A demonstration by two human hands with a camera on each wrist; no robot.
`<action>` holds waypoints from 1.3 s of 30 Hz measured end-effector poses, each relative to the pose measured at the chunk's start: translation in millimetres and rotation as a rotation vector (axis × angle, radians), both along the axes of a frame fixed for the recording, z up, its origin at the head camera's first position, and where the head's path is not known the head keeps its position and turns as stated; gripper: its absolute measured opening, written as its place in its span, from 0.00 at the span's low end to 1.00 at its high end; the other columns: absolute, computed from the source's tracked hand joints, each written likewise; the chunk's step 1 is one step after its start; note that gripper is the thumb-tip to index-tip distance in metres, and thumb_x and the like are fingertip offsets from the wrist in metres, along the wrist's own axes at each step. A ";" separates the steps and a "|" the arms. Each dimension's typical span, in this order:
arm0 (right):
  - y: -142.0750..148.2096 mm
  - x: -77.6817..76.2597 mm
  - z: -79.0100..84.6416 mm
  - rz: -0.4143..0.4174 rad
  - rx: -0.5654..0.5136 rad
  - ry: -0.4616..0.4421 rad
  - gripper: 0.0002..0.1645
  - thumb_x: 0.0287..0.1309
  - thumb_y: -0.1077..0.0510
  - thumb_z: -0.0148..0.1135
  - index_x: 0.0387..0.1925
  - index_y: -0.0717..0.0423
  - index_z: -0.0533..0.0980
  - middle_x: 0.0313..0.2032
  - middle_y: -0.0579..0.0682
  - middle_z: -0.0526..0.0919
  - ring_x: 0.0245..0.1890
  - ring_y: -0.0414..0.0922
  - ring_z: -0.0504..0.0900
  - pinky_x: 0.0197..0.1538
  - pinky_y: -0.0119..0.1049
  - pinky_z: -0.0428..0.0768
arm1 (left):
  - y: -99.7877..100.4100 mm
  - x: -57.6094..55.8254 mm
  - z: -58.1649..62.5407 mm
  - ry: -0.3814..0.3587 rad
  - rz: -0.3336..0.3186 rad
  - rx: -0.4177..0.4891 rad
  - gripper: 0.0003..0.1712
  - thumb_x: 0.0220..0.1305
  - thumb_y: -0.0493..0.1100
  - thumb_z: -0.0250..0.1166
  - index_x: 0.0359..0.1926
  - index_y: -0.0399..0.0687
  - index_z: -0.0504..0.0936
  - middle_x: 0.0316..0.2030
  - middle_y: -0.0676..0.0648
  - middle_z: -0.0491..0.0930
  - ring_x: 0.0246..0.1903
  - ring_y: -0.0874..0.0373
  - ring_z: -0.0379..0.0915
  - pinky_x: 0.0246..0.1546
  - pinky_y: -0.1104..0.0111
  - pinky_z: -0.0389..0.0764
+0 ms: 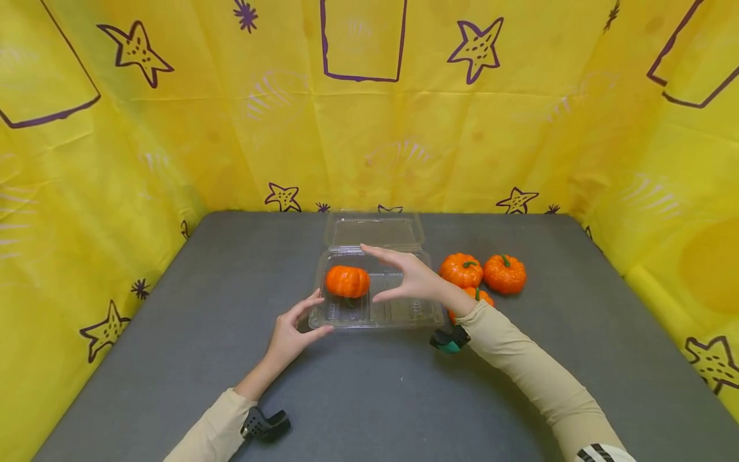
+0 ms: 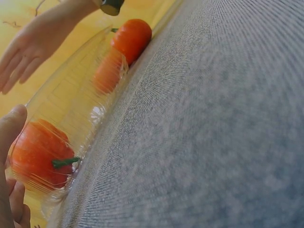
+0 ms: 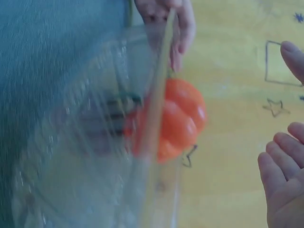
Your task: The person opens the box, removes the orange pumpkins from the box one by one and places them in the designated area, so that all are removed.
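Note:
A clear plastic clamshell container (image 1: 404, 314) lies on the table with its lid (image 1: 375, 231) folded back. In its left part rests an orange pumpkin (image 1: 348, 282), stem toward the near side. My left hand (image 1: 291, 333) is at the container's left near corner, thumb and fingers spread, fingertips right at the rim. Over the container's right part hovers my right hand (image 1: 412, 276), fingers extended and thumb apart, with nothing between them. Through the clear wall the left wrist view shows the pumpkin (image 2: 40, 154) beside the left thumb.
Several more items stand right of the container: an orange pumpkin (image 1: 460, 271), another pumpkin (image 1: 505, 274) and a third pumpkin (image 1: 480, 296) partly behind the right wrist. Yellow patterned cloth (image 1: 369, 128) walls the grey table (image 1: 369, 398) at the back and sides.

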State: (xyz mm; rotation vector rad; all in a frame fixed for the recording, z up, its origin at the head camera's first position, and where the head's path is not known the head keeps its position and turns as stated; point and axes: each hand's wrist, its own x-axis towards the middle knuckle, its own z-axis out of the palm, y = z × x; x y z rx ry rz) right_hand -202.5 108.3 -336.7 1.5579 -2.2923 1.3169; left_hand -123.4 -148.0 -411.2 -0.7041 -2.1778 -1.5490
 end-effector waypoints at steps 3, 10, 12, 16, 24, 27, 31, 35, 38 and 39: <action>-9.8 -2.2 -12.1 0.017 0.029 0.000 0.50 0.36 0.60 0.74 0.61 0.68 0.60 0.61 0.59 0.63 0.59 0.49 0.63 0.57 0.42 0.65 | -0.8 0.1 0.0 -0.010 0.005 -0.003 0.28 0.36 0.24 0.71 0.44 0.23 0.74 0.50 0.29 0.69 0.51 0.37 0.64 0.51 0.73 0.66; -26.2 0.0 -21.1 0.048 0.143 0.034 0.48 0.42 0.50 0.71 0.62 0.65 0.60 0.62 0.55 0.61 0.62 0.43 0.58 0.60 0.39 0.60 | -0.7 -1.0 -1.9 -0.013 -0.006 0.004 0.27 0.36 0.24 0.71 0.43 0.24 0.74 0.50 0.28 0.68 0.51 0.37 0.64 0.51 0.73 0.65; -28.8 -2.0 -21.4 0.057 0.147 0.043 0.47 0.42 0.52 0.71 0.61 0.65 0.61 0.62 0.56 0.61 0.62 0.47 0.57 0.60 0.41 0.60 | -0.3 -1.8 -2.5 -0.025 -0.012 0.018 0.27 0.36 0.23 0.71 0.43 0.23 0.74 0.51 0.28 0.68 0.51 0.37 0.64 0.52 0.73 0.65; -31.8 -7.4 -23.5 0.074 0.171 0.018 0.45 0.42 0.54 0.71 0.61 0.64 0.62 0.63 0.54 0.61 0.63 0.49 0.55 0.60 0.42 0.59 | -0.1 -2.5 -2.4 -0.061 -0.015 0.047 0.27 0.36 0.23 0.71 0.43 0.22 0.74 0.52 0.29 0.67 0.53 0.38 0.63 0.53 0.68 0.64; -31.2 -11.6 -32.7 0.060 0.271 0.004 0.40 0.44 0.56 0.70 0.59 0.62 0.65 0.64 0.57 0.57 0.66 0.47 0.43 0.62 0.45 0.55 | -1.0 -0.8 -2.0 -0.101 -0.041 0.071 0.27 0.37 0.23 0.70 0.44 0.22 0.73 0.53 0.29 0.66 0.54 0.39 0.61 0.52 0.60 0.64; -31.1 -13.3 -34.6 0.035 0.305 0.028 0.40 0.42 0.59 0.71 0.59 0.62 0.65 0.64 0.58 0.55 0.66 0.51 0.43 0.61 0.46 0.56 | -1.0 -0.2 -2.8 -0.108 -0.052 0.080 0.27 0.37 0.22 0.70 0.44 0.22 0.73 0.53 0.28 0.66 0.54 0.38 0.60 0.53 0.67 0.65; -30.9 -15.6 -36.3 -0.075 0.416 0.183 0.43 0.40 0.67 0.70 0.61 0.59 0.64 0.65 0.56 0.54 0.64 0.55 0.48 0.55 0.42 0.67 | -0.9 -0.1 -3.3 -0.107 -0.055 0.085 0.26 0.37 0.22 0.69 0.43 0.21 0.73 0.53 0.28 0.66 0.54 0.37 0.60 0.52 0.72 0.65; -29.7 -16.5 -38.2 -0.167 0.466 0.330 0.42 0.42 0.72 0.67 0.62 0.58 0.63 0.64 0.55 0.56 0.63 0.53 0.54 0.49 0.37 0.73 | -0.9 0.5 -2.8 -0.110 -0.051 0.076 0.26 0.38 0.23 0.70 0.44 0.22 0.74 0.53 0.29 0.66 0.54 0.38 0.61 0.51 0.72 0.66; -29.2 -17.1 -38.1 -0.204 0.427 0.360 0.37 0.46 0.70 0.65 0.61 0.59 0.64 0.62 0.56 0.62 0.61 0.51 0.59 0.52 0.38 0.70 | -1.0 1.0 -1.7 -0.109 -0.046 0.067 0.26 0.38 0.23 0.70 0.44 0.22 0.74 0.53 0.29 0.66 0.53 0.38 0.62 0.51 0.70 0.66; -29.2 -17.3 -37.5 -0.217 0.416 0.363 0.36 0.47 0.68 0.65 0.60 0.60 0.65 0.61 0.56 0.63 0.60 0.50 0.61 0.53 0.39 0.69 | -1.1 1.1 -1.3 -0.107 -0.044 0.065 0.26 0.38 0.23 0.70 0.44 0.23 0.74 0.53 0.29 0.66 0.53 0.39 0.62 0.51 0.69 0.66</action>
